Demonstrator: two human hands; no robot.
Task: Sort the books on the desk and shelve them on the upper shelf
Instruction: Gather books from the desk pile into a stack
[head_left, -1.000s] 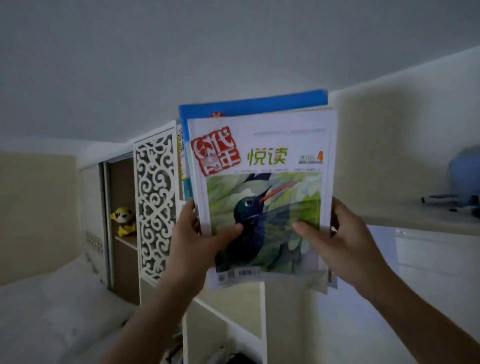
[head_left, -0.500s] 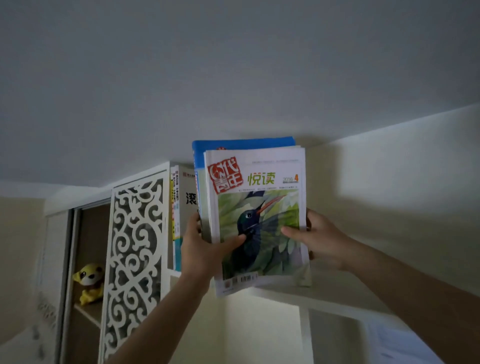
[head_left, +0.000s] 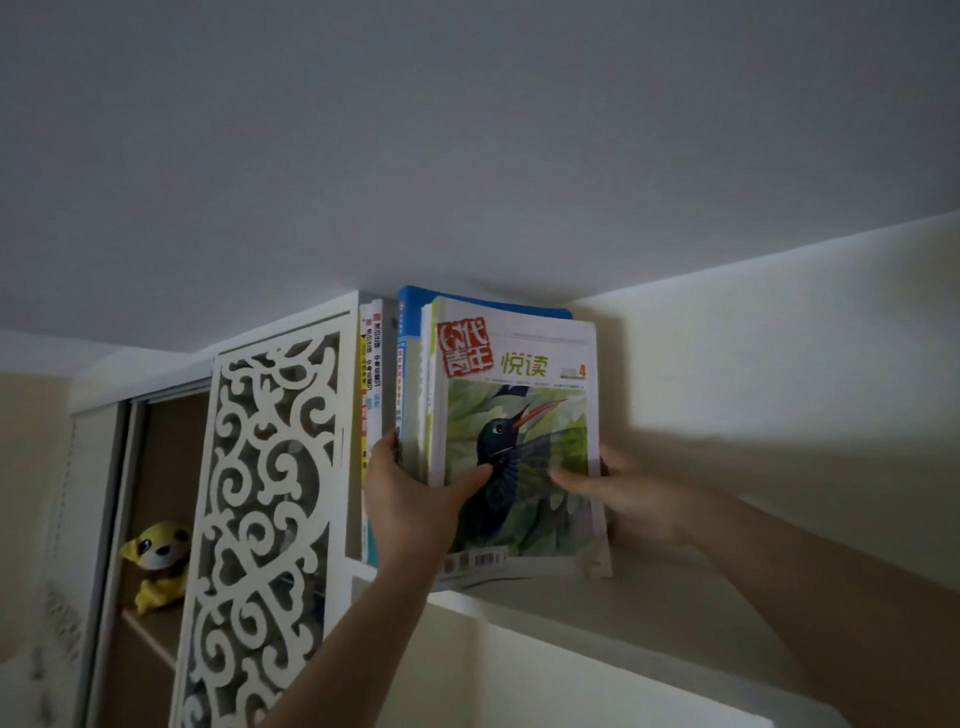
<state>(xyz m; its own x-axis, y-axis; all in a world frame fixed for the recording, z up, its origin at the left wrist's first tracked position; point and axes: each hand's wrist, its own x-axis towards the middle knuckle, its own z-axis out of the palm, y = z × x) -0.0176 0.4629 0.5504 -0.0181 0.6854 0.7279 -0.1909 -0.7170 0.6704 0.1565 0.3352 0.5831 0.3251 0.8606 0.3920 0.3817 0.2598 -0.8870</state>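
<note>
Up near the ceiling, the shelf (head_left: 675, 613) lies bare rightward. Shelved books (head_left: 371, 395) stand at its left end against a fretwork panel (head_left: 270, 519). A book stack (head_left: 514, 441) stands on the front edge, left hand (head_left: 415, 504) and right hand (head_left: 634, 499) gripping its sides.

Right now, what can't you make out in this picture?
- Head view: the books behind the bird magazine; its cover hides all but their edges.
- The right hand fingers, behind the stack.
- The desk: out of frame.
- Small print on the upright spines: too dim.
</note>
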